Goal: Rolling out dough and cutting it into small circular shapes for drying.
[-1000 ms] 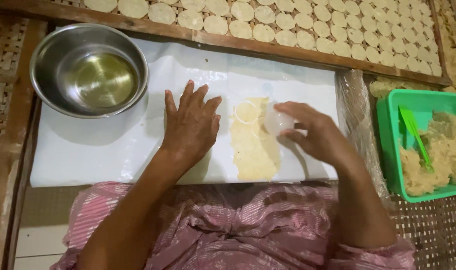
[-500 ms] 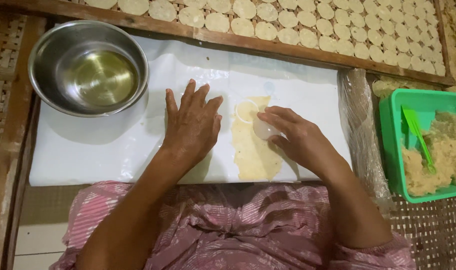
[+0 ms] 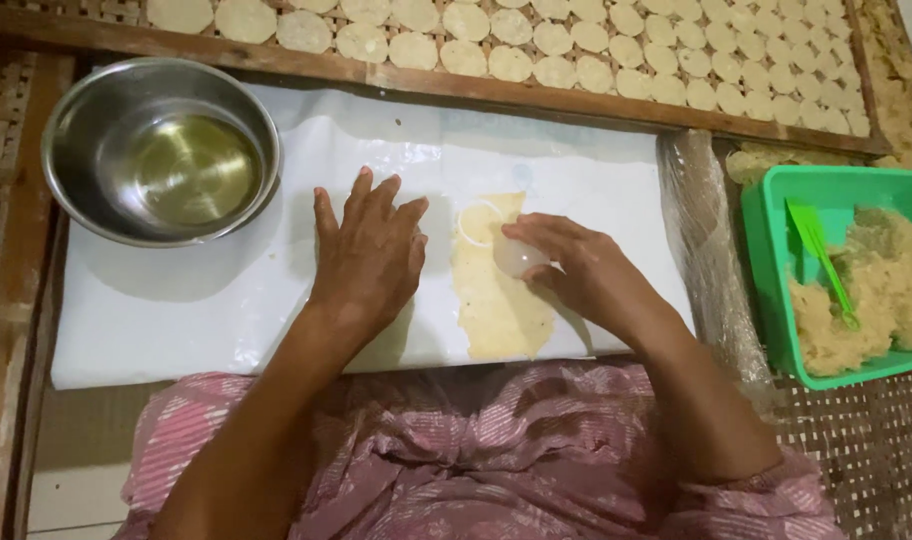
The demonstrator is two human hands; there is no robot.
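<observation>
our left hand [image 3: 368, 262] lies flat on the white plastic sheet [image 3: 196, 310], fingers [image 3: 361, 195] spread, just beside the strip of flattened dough [image 3: 496, 300]; our right hand [image 3: 586, 275] pinches a small clear round cutter [image 3: 517, 256] with curled fingers [image 3: 536, 226], pressing it onto the dough; a cut circle [image 3: 476, 222] shows just beyond those fingertips; a steel bowl [image 3: 161, 150] of oil sits well past the left fingers; a green tub [image 3: 836, 275] of dough lies to the right; rows of discs [image 3: 536, 40] fill the tray ahead.

A white sheet [image 3: 226, 310] covered the board — bowl [image 3: 161, 150] beyond the left hand [image 3: 366, 260], dough [image 3: 496, 300] beside it.
</observation>
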